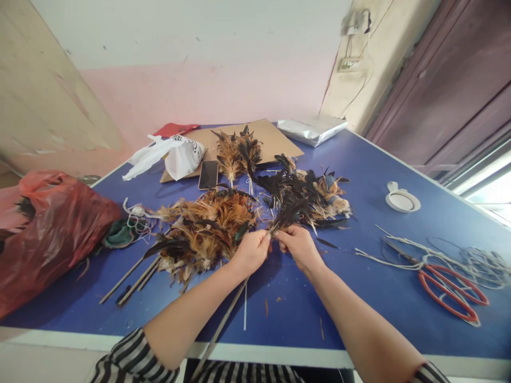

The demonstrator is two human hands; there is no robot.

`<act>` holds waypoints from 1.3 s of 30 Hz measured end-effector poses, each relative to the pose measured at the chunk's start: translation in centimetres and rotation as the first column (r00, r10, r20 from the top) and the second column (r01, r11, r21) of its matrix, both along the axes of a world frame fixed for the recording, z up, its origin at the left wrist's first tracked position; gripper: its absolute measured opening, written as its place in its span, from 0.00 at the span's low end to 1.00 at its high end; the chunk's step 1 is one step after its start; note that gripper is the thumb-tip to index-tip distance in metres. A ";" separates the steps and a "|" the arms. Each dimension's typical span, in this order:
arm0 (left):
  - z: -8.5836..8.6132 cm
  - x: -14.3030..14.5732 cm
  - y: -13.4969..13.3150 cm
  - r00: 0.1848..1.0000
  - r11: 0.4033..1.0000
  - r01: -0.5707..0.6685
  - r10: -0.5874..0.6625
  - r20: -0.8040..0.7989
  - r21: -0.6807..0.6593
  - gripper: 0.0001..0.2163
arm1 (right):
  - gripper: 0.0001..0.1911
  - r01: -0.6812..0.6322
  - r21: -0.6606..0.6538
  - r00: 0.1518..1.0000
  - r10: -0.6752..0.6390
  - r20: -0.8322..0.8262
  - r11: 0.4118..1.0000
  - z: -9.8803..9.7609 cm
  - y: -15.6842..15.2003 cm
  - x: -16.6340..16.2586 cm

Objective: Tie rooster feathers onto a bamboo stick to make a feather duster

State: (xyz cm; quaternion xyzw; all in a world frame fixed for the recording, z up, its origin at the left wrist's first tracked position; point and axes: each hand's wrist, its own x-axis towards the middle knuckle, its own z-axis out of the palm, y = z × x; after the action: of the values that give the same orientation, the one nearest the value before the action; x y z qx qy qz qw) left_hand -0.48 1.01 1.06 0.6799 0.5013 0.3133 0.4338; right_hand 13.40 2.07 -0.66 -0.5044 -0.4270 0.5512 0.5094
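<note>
My left hand (252,251) is closed around the upper end of a thin stick (224,325), which slants down toward the table's front edge. A tuft of dark feathers (294,209) fans out beyond my fingers at the top of that stick. Right beside it, my right hand (298,247) pinches the base of these feathers; the exact spot is partly hidden by the fingers. A white strand (245,308) hangs below my left hand. Brown feathers (211,223) lie heaped to the left, and a mixed pile of black and tan feathers (323,194) lies beyond my right hand.
On the blue table (359,314), red-handled scissors (451,292) and tangled string (485,266) lie right, below a white ring-shaped object (402,201). A phone (208,175), cardboard (275,139) and white bag (183,157) are at the back; a red plastic bag (67,223) stands left.
</note>
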 end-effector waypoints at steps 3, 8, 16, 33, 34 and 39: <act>0.2 0.0 -0.2 0.990 0.988 -0.017 0.039 -0.138 0.156 0.13 | 0.09 -0.012 -0.014 0.999 0.013 0.037 1.000 0.1 -0.1 -0.1; 0.0 -0.1 -0.4 0.950 0.958 0.006 0.084 -0.300 0.288 0.10 | 0.11 -0.090 -0.086 0.996 0.087 -0.036 0.992 0.2 -0.5 -0.6; -0.2 0.3 -1.0 0.910 0.943 0.074 0.070 -0.409 0.325 0.11 | 0.14 -0.036 -0.151 0.980 0.005 -0.201 0.988 -0.1 -0.5 -0.6; 1.2 0.4 -0.5 0.925 0.863 0.147 0.053 0.376 -0.483 0.15 | 0.16 -0.197 -0.086 0.938 0.162 -0.306 0.977 1.0 -0.1 0.8; 1.4 0.1 -0.3 0.895 0.809 0.197 0.083 0.438 -0.554 0.13 | 0.16 -0.210 -0.073 0.936 0.179 -0.303 0.975 1.1 -0.2 0.9; 1.7 -0.9 0.4 0.809 0.649 0.280 0.237 0.537 -0.708 0.07 | 0.17 -0.224 -0.067 0.952 0.203 -0.230 0.972 1.5 -0.4 1.2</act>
State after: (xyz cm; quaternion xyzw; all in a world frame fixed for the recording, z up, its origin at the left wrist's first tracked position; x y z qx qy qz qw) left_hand -1.40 1.45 2.75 0.3085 0.4170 0.2619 0.8139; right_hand 14.55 1.69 0.80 -0.4137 -0.3938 0.6748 0.4673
